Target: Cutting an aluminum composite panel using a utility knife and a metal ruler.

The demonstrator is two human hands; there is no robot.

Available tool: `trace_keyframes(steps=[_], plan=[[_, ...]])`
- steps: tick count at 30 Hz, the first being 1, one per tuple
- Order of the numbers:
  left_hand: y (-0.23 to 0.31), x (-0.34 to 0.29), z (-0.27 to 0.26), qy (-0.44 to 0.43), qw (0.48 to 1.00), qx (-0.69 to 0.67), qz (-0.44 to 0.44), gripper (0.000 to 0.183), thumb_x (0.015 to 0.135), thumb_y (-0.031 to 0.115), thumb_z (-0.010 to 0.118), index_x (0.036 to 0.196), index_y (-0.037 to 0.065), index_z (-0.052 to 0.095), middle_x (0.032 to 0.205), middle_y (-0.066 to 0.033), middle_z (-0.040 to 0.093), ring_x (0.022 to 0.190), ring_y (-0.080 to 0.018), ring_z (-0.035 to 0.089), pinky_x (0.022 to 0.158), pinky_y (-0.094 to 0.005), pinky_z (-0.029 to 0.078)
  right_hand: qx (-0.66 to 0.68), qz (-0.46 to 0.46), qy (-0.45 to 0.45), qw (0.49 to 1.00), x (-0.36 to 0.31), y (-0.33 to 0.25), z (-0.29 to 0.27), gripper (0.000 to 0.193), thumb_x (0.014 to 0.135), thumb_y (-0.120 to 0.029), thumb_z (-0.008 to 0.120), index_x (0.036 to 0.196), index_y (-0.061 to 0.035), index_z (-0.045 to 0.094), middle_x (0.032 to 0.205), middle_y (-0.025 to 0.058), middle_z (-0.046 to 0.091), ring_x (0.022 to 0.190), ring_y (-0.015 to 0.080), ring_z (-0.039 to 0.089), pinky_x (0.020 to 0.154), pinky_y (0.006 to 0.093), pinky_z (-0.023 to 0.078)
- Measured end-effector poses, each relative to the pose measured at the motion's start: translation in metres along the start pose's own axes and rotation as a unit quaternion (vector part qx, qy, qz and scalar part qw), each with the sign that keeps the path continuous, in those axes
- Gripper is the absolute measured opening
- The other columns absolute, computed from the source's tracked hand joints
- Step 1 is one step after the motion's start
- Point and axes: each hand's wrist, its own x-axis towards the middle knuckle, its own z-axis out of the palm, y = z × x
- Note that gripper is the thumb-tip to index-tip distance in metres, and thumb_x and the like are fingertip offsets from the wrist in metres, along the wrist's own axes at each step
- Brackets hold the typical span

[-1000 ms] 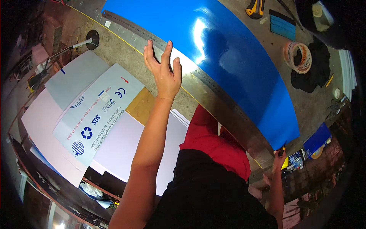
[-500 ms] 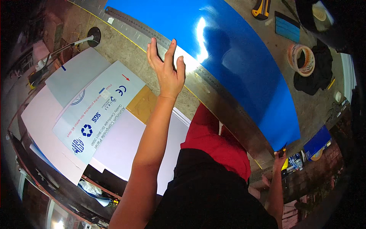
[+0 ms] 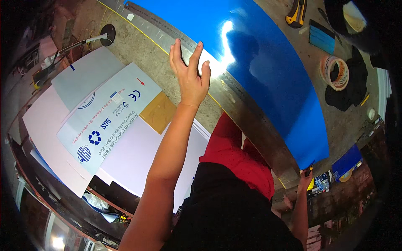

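Over on the left, a printed pale panel [image 3: 109, 121] lies over other light sheets, with a round black base [image 3: 108, 34] standing beyond them and a brown piece [image 3: 158, 112] showing near the panel's right end. Then comes the left arm, reaching up from the lower edge and leaning a little rightward, the elbow only slightly bent. The left hand [image 3: 191, 77] is laid back up, its fingers well spread and the thumb held apart; the tips come down on the long metal ruler [image 3: 155, 19], which slants from upper left to lower right. Red shorts [image 3: 236, 144] show below the strip.

Alongside the ruler's far side is the glossy blue sheet [image 3: 272, 71], wide in the middle and curving down to a corner at lower right. A yellow-and-black cutter [image 3: 296, 14] lies beyond it. At that near corner the right hand [image 3: 305, 180] is curled closely round a small dark tool [image 3: 309, 169] with a touch of yellow; I can't make out its tip. The right forearm rises almost straight up to it. Farther right sit a blue-and-black block [image 3: 322, 37], a tape roll [image 3: 343, 75] and a black cloth [image 3: 347, 98].
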Motion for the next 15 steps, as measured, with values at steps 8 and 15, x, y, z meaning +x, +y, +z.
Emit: trace_keyframes(steps=[8,15], plan=[[0.005,0.005,-0.006,-0.005,1.000,-0.006,-0.025,0.067,0.095,0.025,0.071,0.154,0.005,0.049,0.166,-0.0230,0.031,0.152,-0.0448,0.027,0.125,-0.0561,0.024,0.025,-0.036,0.006,0.999,-0.003,0.004,-0.003,0.021,0.093,-0.010,0.074,0.105,-0.0033,0.058,0.095,0.0009,0.059,0.086,0.0150,0.054,0.077,0.0326,0.045],[0.007,0.011,-0.017,-0.042,0.998,0.025,-0.038,0.085,0.087,0.034,0.083,0.154,-0.001,0.044,0.162,-0.0207,0.036,0.149,-0.0417,0.033,0.123,-0.0534,0.028,0.043,-0.013,-0.008,0.999,-0.006,-0.010,0.000,0.025,0.098,-0.010,0.071,0.121,-0.0028,0.063,0.104,0.0032,0.065,0.094,0.0172,0.057,0.088,0.0360,0.047]])
